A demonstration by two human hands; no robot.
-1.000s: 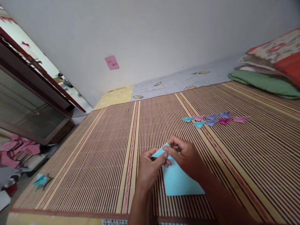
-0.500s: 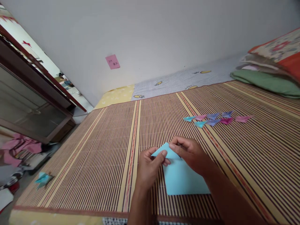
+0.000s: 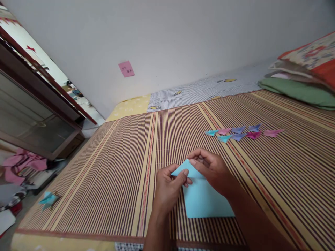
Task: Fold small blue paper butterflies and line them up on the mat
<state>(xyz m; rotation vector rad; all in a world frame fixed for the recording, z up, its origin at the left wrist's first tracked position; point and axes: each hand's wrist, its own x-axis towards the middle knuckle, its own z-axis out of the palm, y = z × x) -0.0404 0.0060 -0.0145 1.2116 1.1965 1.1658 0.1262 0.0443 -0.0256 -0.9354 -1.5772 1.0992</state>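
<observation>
A light blue sheet of paper [image 3: 206,202] has its upper part folded into a triangle that points away from me. My left hand [image 3: 171,181] pinches the left corner of that triangle, thumb on top and fingers beneath. At the tip, my right hand [image 3: 209,169] grips the paper between thumb and fingertips. The right side of the triangle is hidden behind the right hand. Below the hands, the squared lower part of the sheet rests over the striped mat [image 3: 110,181].
Several small folded paper pieces [image 3: 238,136] in blue, pink and purple lie in two rows beyond my right hand. A crumpled-looking blue folded paper [image 3: 49,199] is at the mat's left edge. Folded bedding [image 3: 298,92] is stacked at the right. A pink note [image 3: 126,68] hangs on the wall.
My right hand has shifted slightly up and left at the triangle's tip. The left hand has moved a little to the right, still pinching the paper.
</observation>
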